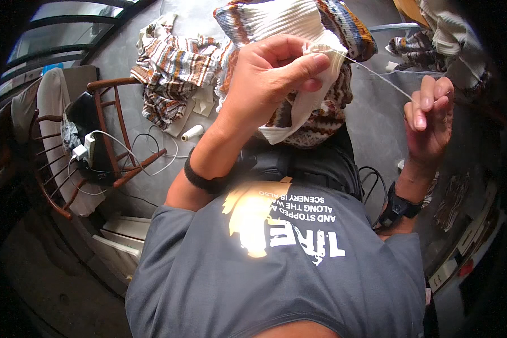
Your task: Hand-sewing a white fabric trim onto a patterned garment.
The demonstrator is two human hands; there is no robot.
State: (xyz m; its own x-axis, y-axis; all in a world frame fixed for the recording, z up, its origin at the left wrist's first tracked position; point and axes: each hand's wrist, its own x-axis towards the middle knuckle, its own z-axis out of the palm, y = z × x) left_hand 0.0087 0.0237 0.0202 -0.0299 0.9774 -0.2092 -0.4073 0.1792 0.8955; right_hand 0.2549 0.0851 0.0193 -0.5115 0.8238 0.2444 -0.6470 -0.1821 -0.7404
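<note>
My left hand (274,72) pinches the edge of a cream ribbed knit band (306,107) between thumb and fingers. The band hangs in a loop from a patterned knit garment (342,86) bunched over my lap. From the pinched edge a pale thread (378,75) runs taut, down and to the right. Its other end goes into the fingertips of my right hand (430,105), which is raised at the right, apart from the cloth. Whether a needle sits in those fingers cannot be made out.
More striped knit pieces (181,72) lie heaped on the grey floor at the left, near a thread cone (192,132). An overturned wooden chair (117,122) carries a power strip (89,150) with white cables. Further knitwear (456,42) hangs at the upper right.
</note>
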